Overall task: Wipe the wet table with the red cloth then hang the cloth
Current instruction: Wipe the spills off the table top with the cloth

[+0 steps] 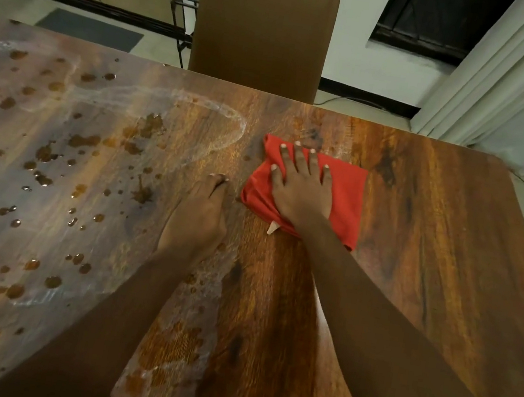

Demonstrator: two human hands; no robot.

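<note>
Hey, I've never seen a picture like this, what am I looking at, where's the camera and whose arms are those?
There is no machine here. A person wears a wide-angle camera on the head, so the one picture looks down along their own arms. The right hand lies flat, fingers spread, pressing a red cloth onto a wooden table. The left hand rests beside it with curled fingers, holding nothing. Water drops cover the table's left part. A brown chair stands at the far side.
</note>
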